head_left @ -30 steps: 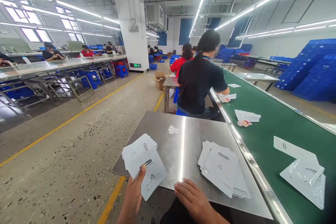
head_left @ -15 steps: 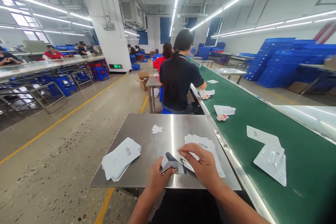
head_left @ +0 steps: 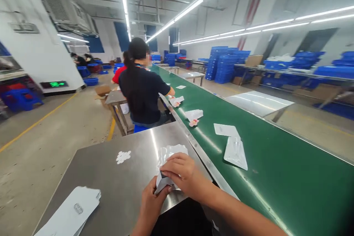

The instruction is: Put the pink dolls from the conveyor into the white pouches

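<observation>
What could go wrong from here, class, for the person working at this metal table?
The white packet is bent between the left hand and right hand, so it might crease.
The small white discs lie loose on the table; a brush of the arm could scatter them.
The white pile lies near the table's left edge and might slide off.

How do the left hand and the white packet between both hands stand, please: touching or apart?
Touching: the head view shows the left hand gripping the white packet by its near edge.
</observation>
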